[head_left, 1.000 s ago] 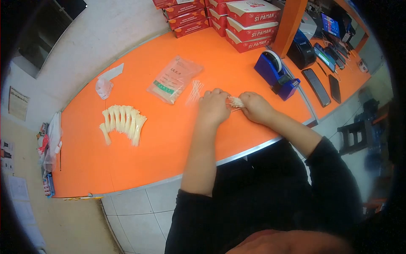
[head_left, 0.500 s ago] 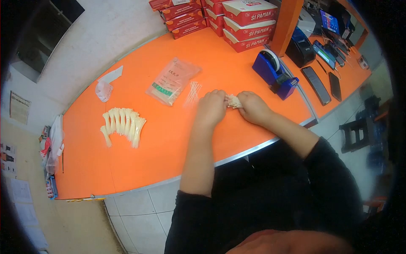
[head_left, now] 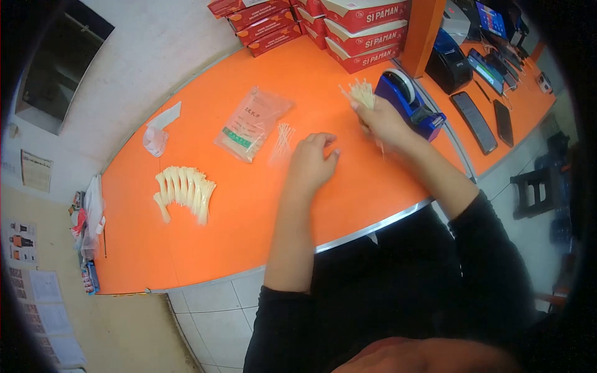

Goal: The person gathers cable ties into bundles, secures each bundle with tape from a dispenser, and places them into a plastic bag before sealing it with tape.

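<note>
My right hand is closed round a bundle of pale thin sticks, whose ends fan out above the fingers, close to the blue tape dispenser. My left hand rests over the orange table with thumb and fingers apart and nothing between them. A few loose white sticks lie just left of it. Beyond them is a clear plastic bag with a green label. Several tied pale bundles lie in an arc at the left.
Red and white boxes are stacked at the back beside an orange post. Phones and a black device are on the right counter. Crumpled white paper lies at the left. The table has a metal edge.
My right hand has moved up and right with the bundle, towards the tape dispenser. My left hand has let go of the bundle and opened. The view has shifted slightly.
</note>
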The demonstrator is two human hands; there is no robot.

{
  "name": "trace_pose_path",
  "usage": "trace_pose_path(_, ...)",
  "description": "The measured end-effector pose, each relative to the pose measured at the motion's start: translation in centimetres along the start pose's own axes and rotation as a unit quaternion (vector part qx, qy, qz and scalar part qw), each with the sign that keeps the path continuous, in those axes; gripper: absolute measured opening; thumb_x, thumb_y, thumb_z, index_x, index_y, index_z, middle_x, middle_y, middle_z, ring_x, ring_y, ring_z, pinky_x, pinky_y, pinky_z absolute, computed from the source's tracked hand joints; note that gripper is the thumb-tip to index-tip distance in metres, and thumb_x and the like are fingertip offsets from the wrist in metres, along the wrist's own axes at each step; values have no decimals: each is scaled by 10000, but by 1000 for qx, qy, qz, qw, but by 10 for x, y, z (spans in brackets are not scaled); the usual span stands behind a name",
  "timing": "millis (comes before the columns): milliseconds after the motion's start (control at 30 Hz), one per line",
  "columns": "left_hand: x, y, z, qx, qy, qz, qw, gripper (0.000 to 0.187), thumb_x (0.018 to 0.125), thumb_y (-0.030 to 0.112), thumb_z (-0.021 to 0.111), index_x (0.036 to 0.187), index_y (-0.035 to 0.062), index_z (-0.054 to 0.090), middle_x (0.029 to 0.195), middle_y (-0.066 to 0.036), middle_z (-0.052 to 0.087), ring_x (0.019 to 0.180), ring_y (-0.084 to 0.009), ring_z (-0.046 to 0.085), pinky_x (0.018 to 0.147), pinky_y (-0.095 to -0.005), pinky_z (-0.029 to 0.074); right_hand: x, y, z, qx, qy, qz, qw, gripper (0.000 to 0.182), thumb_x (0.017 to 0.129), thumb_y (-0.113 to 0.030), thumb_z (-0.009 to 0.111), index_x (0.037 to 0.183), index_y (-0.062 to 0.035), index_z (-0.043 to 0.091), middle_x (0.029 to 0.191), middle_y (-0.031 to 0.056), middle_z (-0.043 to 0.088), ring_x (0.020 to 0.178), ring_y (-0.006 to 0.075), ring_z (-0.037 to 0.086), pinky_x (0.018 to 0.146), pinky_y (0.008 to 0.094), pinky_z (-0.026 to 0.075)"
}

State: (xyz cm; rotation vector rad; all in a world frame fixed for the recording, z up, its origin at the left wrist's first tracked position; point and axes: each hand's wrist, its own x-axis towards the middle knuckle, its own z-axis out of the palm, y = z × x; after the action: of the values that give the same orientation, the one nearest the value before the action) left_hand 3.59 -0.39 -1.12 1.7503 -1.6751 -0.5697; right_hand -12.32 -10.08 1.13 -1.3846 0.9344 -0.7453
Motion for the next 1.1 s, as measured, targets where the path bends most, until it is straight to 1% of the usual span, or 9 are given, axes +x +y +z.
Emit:
trace_pose_path(367,8,3,11,-524,115,37,843,580,878,367,485,1328,35,331,1289,-119,410,1120,-226,444,942,-370,372,-16,-3,8,104,-372,148,910,208,841,-272,616,805,-97,511,509,-28,392,402,70,357,379,230,281)
trace_pose_path(500,9,28,-9,-454,184,69,869,619,874,432,465,1332,38,331,1316,-137,389,1159,-249,419,955,-390,362,-15,-9,7,-12,-383,121,916,193,830,-242,620,818,-84,510,517,-18,409,410,73,387,382,227,297)
trace_pose_path(567,16,32,-8,-17,-114,188,975,639,879,487,419,1322,33,340,1328,-151,377,1158,-280,427,958,-420,358,-10,9,8,30,-360,52,931,179,831,-214,611,832,-74,499,534,-13,421,421,74,393,388,227,301)
trace_pose_path(700,21,51,7,-276,107,61,953,624,902,489,377,1309,16,350,1330,-157,379,1117,-282,467,953,-422,366,-10,-3,-7,131,-336,83,929,184,839,-215,607,819,-68,497,552,-7,432,431,81,401,399,223,312)
trace_pose_path(800,34,33,21,-572,77,-27,816,629,910,503,361,1310,19,341,1332,-142,384,1144,-257,463,973,-403,354,-5,-3,-14,316,-322,107,886,173,850,-217,595,826,-75,499,571,-6,435,435,82,404,410,222,328)
trace_pose_path(867,49,-20,66,-836,-330,152,412,643,911,515,343,1325,23,311,1334,-132,388,1183,-231,435,984,-390,351,2,9,-7,378,-264,37,887,189,853,-224,595,827,-65,497,600,37,485,458,124,441,440,251,358)
trace_pose_path(900,44,0,61,-835,-332,151,411,643,911,515,343,1325,23,311,1334,-132,388,1183,-231,435,984,-390,351,5,13,1,378,-263,36,887,189,853,-224,595,827,-65,497,600,37,485,458,124,441,440,251,358)
trace_pose_path(967,26,62,48,-719,-57,-82,688,597,911,449,375,1322,22,304,1298,-116,425,1182,-228,435,978,-382,360,8,18,12,93,60,-303,947,201,812,-203,617,855,-40,508,653,99,538,540,208,511,494,305,399)
trace_pose_path(1100,18,55,52,-677,-35,-84,730,562,894,374,394,1316,12,308,1272,-118,437,1164,-244,448,969,-385,371,-1,8,-5,-195,56,-283,937,249,793,-191,618,926,-3,524,771,82,566,737,274,536,701,368,435)
